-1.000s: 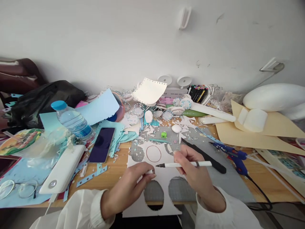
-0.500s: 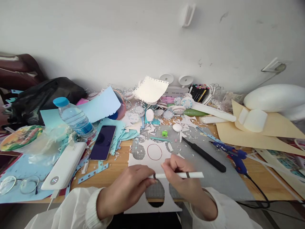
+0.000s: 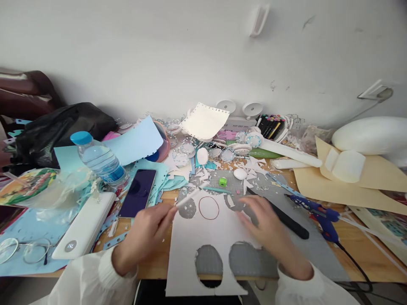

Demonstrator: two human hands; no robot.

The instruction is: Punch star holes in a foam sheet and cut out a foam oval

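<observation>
My left hand (image 3: 148,231) is closed round a slim white marker pen (image 3: 190,197), whose far end points up and to the right. My right hand (image 3: 265,228) is partly blurred, its thumb and fingers apart with nothing between them. It hovers over the right edge of a white foam sheet (image 3: 182,254) and beside a black-handled craft knife (image 3: 291,220). The sheet has several round cut-outs, and a red-brown circle (image 3: 209,208) is drawn near its top. Under it lies a grey cutting mat (image 3: 318,254).
At left are a phone (image 3: 138,192), a white power bank (image 3: 84,224), glasses (image 3: 25,250) and a water bottle (image 3: 101,161). A blue glue gun (image 3: 318,212) with its cable lies right. Paper scraps (image 3: 254,165) and a green sharpener (image 3: 223,181) sit beyond the sheet.
My hands have parted. The left has carried the marker pen up and left; the right has let go of it, opened and moved right towards the knife. The sheet is now less covered.
</observation>
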